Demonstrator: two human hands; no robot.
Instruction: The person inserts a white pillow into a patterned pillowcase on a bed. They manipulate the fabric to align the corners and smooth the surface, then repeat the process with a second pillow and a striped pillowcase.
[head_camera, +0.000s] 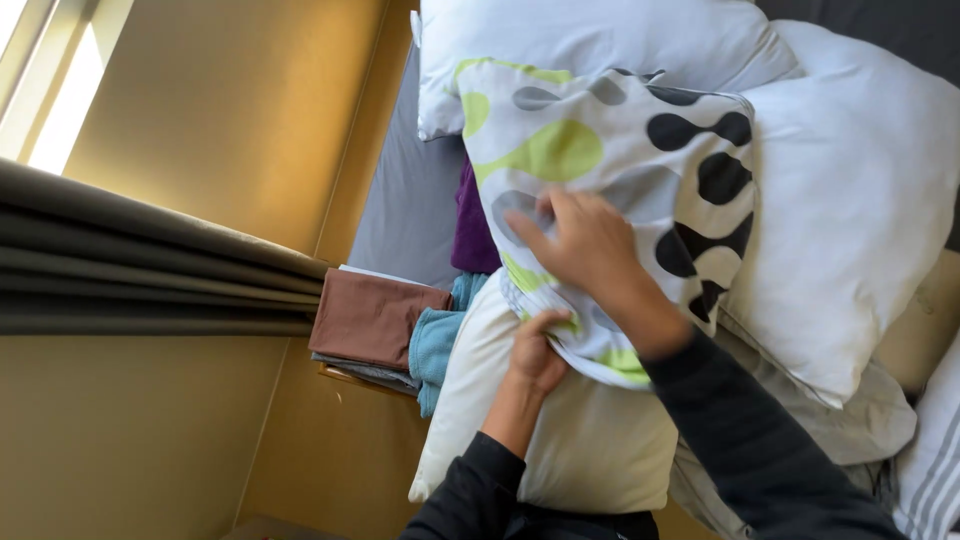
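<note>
A pillow in a white case patterned with green, grey and black blobs (620, 150) lies across a bed. My right hand (585, 245) presses flat on the patterned case near its open end. My left hand (535, 350) pinches the case's edge just below, fingers closed on the fabric. A plain cream pillow (590, 440) sits under both hands, partly covered by the patterned case. Both arms wear dark sleeves.
Big white pillows (860, 200) lie to the right and at the top. A purple cloth (470, 235), a teal towel (435, 345) and a folded brown cloth (370, 315) sit by the bed edge. Grey curtains (120, 260) and a tan wall stand at the left.
</note>
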